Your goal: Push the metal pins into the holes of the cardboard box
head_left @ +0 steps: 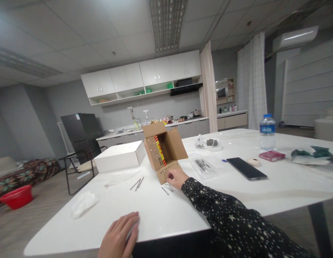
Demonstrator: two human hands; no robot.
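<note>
An open cardboard box stands tilted on the white table, its flaps spread and a red-and-yellow strip on one side. Rows of small dots run over that side and along the front flap. My right hand is at this front flap, fingers pinched together; what they hold, if anything, is too small to make out. Beside the hand lie a couple of nails, and several more nails are left of the box. My left hand rests at the table's near edge, fingers stretched out and holding nothing visible.
Left of the cardboard box is a white box, with a crumpled tissue nearer me. To the right are a plastic bag of thin pieces, a black phone, a pink box and a water bottle.
</note>
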